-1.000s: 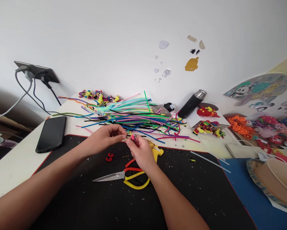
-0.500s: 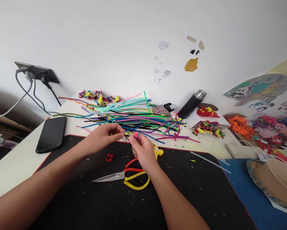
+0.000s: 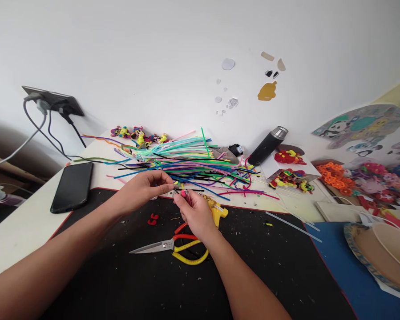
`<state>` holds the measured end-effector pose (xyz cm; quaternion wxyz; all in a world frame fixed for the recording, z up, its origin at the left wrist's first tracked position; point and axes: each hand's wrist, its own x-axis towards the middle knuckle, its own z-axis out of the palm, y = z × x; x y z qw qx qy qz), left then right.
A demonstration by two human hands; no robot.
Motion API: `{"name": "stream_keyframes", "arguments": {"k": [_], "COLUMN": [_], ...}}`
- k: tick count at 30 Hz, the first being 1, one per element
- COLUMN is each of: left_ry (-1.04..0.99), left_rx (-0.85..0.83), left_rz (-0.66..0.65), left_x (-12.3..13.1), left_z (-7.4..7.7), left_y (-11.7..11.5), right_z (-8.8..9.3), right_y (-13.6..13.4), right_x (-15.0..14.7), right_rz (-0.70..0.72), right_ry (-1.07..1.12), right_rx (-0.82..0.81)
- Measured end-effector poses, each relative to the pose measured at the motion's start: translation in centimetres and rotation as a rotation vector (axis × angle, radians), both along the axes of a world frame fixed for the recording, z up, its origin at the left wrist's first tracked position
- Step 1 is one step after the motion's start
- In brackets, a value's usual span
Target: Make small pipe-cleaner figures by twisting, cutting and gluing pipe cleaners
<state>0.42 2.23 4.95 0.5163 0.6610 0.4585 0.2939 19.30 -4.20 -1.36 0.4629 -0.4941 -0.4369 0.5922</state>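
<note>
My left hand (image 3: pixel 149 189) is closed in a pinch at the front edge of the pipe cleaner pile, its fingertips on a small dark piece. Beside it my right hand (image 3: pixel 196 213) is closed round a small pink and yellow piece (image 3: pixel 183 193), mostly covered by the fingers. The fingertips of both hands nearly meet. Below them scissors (image 3: pixel 168 245) with red and yellow handles lie on the black mat (image 3: pixel 146 284). Two small red curled pieces (image 3: pixel 152 219) rest left of my right hand. A yellow glue gun (image 3: pixel 219 211) lies partly behind my right hand.
Behind the hands spreads a pile of colourful pipe cleaners (image 3: pixel 186 153). A phone (image 3: pixel 72 186) lies at left, a black flask (image 3: pixel 268 146) leans at right. Small figures (image 3: pixel 291 178), clear sticks (image 3: pixel 293 226) and a round basket (image 3: pixel 376 253) are farther right.
My right hand has shifted slightly left and tilted, with the small pink piece still in its fingers. My left hand has barely moved.
</note>
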Motion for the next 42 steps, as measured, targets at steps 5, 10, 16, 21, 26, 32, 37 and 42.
{"name": "stream_keyframes", "arguments": {"k": [5,10,16,21,26,32,37,42], "left_ry": [0.028,0.008,-0.037,-0.073,-0.071,-0.104,-0.071,-0.04], "left_rx": [-0.015,-0.019,-0.038,-0.066,-0.06,-0.089,-0.081,-0.059], "left_rz": [-0.021,-0.029,-0.026,-0.029,-0.042,-0.057,-0.066,-0.091], "left_x": [-0.1,0.1,0.4,0.4,0.4,0.3,0.1,0.3], "left_z": [0.0,-0.1,0.3,0.2,0.1,-0.2,-0.9,-1.0], "left_y": [0.0,0.1,-0.2,-0.2,-0.1,-0.1,0.1,-0.1], "right_z": [0.3,0.5,0.5,0.5,0.2,0.6,1.9,1.9], "right_y": [-0.2,-0.3,-0.3,-0.3,-0.2,0.0,0.1,0.1], "right_x": [-0.2,-0.3,-0.3,-0.3,-0.4,-0.2,-0.1,-0.1], "right_rz": [0.05,0.052,0.064,0.071,0.055,-0.024,-0.086,-0.087], "right_ry": [-0.003,0.004,-0.013,-0.022,-0.007,0.034,0.148,0.133], "right_rx": [0.019,0.042,0.048,0.053,0.038,0.025,-0.007,0.012]}}
